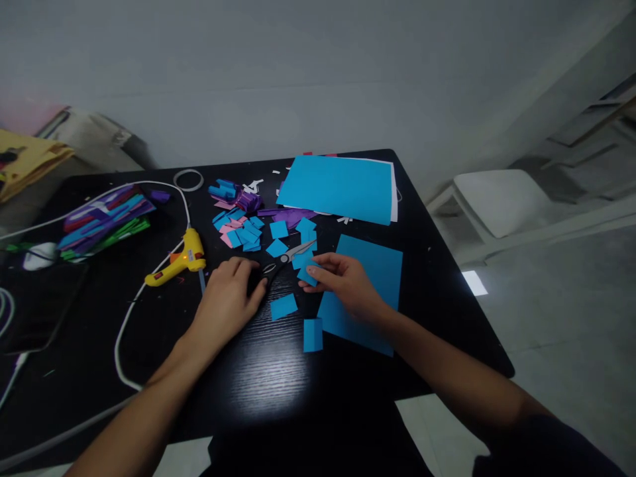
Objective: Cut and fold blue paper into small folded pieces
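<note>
My right hand (348,281) pinches a blue square (305,274), partly thumb-covered, just on my side of the scissors (284,258); left hand (228,288), thumb and fingers apart, beside their dark handles, contact unclear.

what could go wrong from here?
Burn: the yellow glue gun appears to glow orange at one spot, so may be hot, near the left hand.
Nick: the scissors lie with blades close to the right hand.
Snag: the white cord loops by the left forearm; a sweep might drag it.
</note>
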A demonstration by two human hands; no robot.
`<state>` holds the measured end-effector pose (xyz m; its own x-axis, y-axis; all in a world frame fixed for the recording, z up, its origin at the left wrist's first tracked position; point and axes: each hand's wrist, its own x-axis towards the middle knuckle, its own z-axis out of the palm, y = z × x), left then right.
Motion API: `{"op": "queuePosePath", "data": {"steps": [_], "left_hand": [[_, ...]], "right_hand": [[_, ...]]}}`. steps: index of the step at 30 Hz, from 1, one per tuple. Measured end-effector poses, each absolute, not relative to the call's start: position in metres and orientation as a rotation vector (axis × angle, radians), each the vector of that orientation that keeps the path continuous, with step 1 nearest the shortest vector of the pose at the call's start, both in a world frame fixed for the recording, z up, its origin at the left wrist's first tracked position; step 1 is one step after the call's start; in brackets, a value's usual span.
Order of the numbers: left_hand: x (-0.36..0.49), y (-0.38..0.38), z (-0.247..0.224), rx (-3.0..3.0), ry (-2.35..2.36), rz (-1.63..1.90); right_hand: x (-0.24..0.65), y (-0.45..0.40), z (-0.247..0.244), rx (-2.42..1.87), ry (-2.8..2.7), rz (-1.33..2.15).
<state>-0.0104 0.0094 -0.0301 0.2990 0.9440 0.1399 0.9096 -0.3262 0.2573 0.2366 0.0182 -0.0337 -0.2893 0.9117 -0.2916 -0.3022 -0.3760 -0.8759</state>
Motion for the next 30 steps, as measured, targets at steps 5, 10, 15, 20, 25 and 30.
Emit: {"op": "queuePosePath", "data": {"steps": [5, 10, 15, 20, 25, 30], "left_hand": [[-0.011, 0.008, -0.031, 2.446, 1.757, 0.296], [-0.012, 0.002, -0.022, 2.279, 1.794, 0.365], [-0.011, -0.005, -0.010, 1.933, 1.636, 0.558], [-0.009, -0.007, -0.012, 1.820, 1.562, 0.576], [-0.009, -0.007, -0.006, 1.865, 1.561, 0.490], [-0.003, -0.008, 0.003, 1.931, 1.511, 0.414]], "right_hand": [[0.240, 0.020, -0.034, -1.048, -0.943, 1.739], [0.247, 0.027, -0.030, -1.081, -0.974, 1.641], [0.253, 0.033, -0.027, -1.074, -0.878, 1.610], [0.253, 0.033, -0.027, -1.106, -0.867, 1.581], [0.253, 0.034, -0.030, -1.104, -0.862, 1.576], [0.252, 0.034, -0.031, -1.109, -0.865, 1.577]]}}
